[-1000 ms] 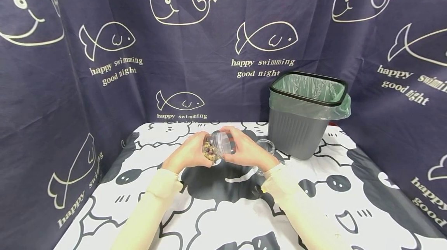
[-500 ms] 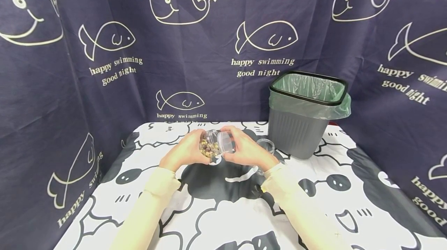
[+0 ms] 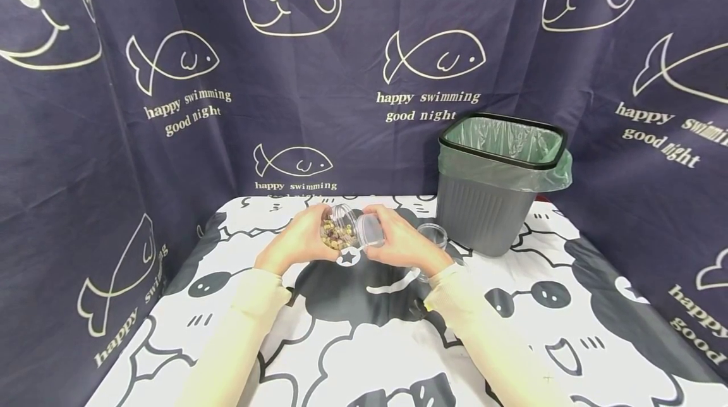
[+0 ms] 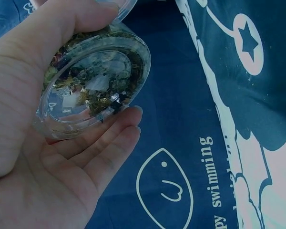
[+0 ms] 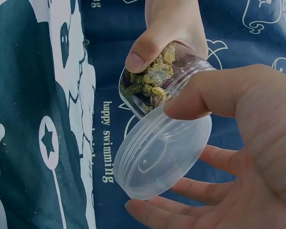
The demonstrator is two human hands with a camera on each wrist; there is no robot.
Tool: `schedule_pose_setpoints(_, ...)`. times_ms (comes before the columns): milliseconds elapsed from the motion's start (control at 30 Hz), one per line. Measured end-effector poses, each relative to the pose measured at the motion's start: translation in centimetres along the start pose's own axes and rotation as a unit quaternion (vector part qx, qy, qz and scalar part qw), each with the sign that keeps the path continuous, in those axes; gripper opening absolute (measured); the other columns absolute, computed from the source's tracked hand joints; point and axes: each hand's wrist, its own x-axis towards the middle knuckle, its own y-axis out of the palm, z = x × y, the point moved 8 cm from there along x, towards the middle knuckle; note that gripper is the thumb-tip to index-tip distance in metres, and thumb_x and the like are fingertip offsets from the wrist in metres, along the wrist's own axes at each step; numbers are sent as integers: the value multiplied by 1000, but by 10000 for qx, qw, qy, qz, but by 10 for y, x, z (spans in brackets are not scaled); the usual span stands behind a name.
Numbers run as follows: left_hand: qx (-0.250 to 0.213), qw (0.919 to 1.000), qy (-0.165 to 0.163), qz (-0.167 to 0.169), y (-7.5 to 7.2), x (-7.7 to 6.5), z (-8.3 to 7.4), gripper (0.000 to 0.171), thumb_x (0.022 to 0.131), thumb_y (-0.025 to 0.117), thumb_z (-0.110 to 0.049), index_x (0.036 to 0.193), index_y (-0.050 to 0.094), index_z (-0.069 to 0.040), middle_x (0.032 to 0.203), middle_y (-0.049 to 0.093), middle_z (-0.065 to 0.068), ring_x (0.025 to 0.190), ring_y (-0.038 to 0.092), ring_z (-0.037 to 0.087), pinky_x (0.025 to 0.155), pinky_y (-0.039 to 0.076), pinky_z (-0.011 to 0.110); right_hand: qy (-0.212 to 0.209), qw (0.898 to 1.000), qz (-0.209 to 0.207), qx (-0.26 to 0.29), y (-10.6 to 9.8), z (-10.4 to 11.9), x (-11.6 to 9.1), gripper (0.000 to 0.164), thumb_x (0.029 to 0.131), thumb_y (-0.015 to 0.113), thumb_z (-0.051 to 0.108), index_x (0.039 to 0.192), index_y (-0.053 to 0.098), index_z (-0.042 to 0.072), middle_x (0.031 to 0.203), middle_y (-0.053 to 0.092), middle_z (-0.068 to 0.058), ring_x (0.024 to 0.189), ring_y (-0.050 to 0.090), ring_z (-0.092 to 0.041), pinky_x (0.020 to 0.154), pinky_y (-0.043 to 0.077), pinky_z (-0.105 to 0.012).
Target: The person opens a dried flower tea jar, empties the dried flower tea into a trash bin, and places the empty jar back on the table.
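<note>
My left hand (image 3: pixel 301 239) grips a clear plastic jar (image 3: pixel 338 230) of dried yellowish flower buds, tilted with its mouth up and to the right. Seen from below in the left wrist view, the jar's round base (image 4: pixel 93 88) shows dark bits and buds, with the thumb on one side and fingers on the other. Between the thumb and fingers of my right hand (image 3: pixel 400 239) is a translucent screw lid (image 5: pixel 167 152). Off the jar's mouth, the lid stands tilted close beside the threaded neck. Both are held over the middle of the table.
Behind my right hand stands a clear open jar (image 3: pixel 433 234) on the patterned tablecloth (image 3: pixel 387 363). A clear round piece (image 3: pixel 422 277) shows partly beside my right wrist. At the back right is a grey bin (image 3: pixel 483 211) with a green liner. Dark blue curtains surround the table.
The lid has come away from the jar's mouth. My left hand has shifted slightly left and tipped the jar more upright, while my right hand stays nearly in place with the lid.
</note>
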Motion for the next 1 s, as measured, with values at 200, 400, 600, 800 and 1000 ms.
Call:
schedule_pose_setpoints(200,-15,9999,-127,-108,-3,0,4,86,54,94,-26,128,59,0,111,66,7,99,63,24,93,53,40,206,9996,160,-96,5,-6,-2,78,76,74,21,148,43,11,141,53,-13,121,53,-28,101,47,-46)
schedule_pose_setpoints(400,-15,9997,-133,-215,-10,0,6,80,53,94,-26,122,60,-2,107,66,7,97,62,24,91,53,40,610,9965,515,-252,17,-18,-2,80,77,75,21,149,41,16,138,52,-14,114,55,-24,93,50,-41)
schedule_pose_setpoints(600,-40,9996,-166,-243,-13,0,7,77,54,94,-26,119,59,-6,106,65,5,96,62,22,91,53,39,785,9922,822,-520,32,-22,-2,82,78,77,22,151,41,16,131,54,-14,100,59,-22,83,52,-39)
schedule_pose_setpoints(800,-35,9996,-119,-273,-14,0,6,74,54,94,-26,117,60,-8,104,65,4,94,61,21,88,53,38,778,9883,1065,-771,45,-23,-4,80,78,78,22,150,43,14,132,55,-15,101,60,-23,88,52,-40)
schedule_pose_setpoints(1000,-36,9995,-103,-299,-16,-1,8,74,54,93,-26,118,60,-8,105,64,4,94,60,21,88,52,38,764,9858,1148,-959,53,-23,-5,78,78,79,23,149,45,13,131,56,-16,105,61,-26,93,52,-42)
